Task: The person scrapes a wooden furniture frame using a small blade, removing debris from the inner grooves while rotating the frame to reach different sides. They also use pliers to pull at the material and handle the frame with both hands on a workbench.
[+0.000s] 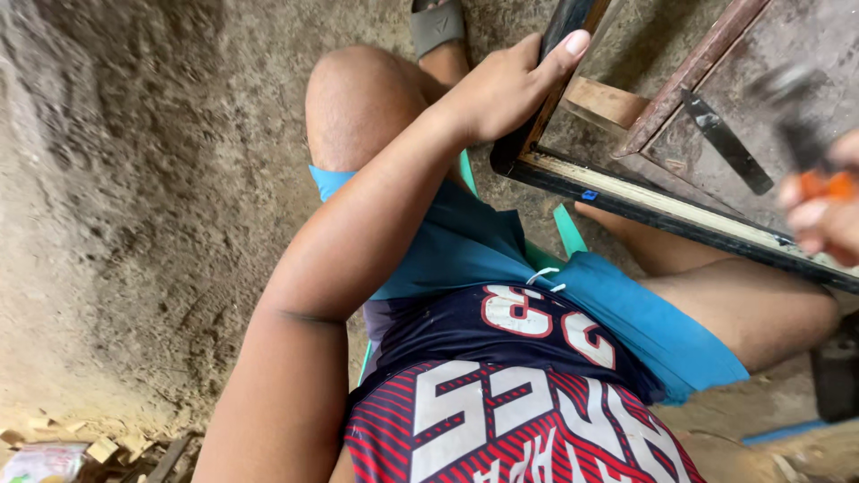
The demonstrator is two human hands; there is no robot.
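Observation:
My left hand (510,85) reaches forward over my left knee and grips the upright side rail of a black-painted wooden frame (662,210), thumb stretched along the rail. The frame's lower rail crosses above my right thigh. At the right edge my right hand (828,215) is motion-blurred and closed around a hammer-like tool (792,107) with an orange grip and a dark head, raised over the frame. A dark flat metal strip (727,143) lies inside the frame, near a reddish-brown inner frame (689,72).
I sit on a low green seat (569,234) on bare dirt ground (134,197). A pale wood block (605,102) is behind the frame. Wood scraps (98,447) lie at bottom left, my sandalled foot (437,25) is at the top, and a dark object (837,376) is at the right edge.

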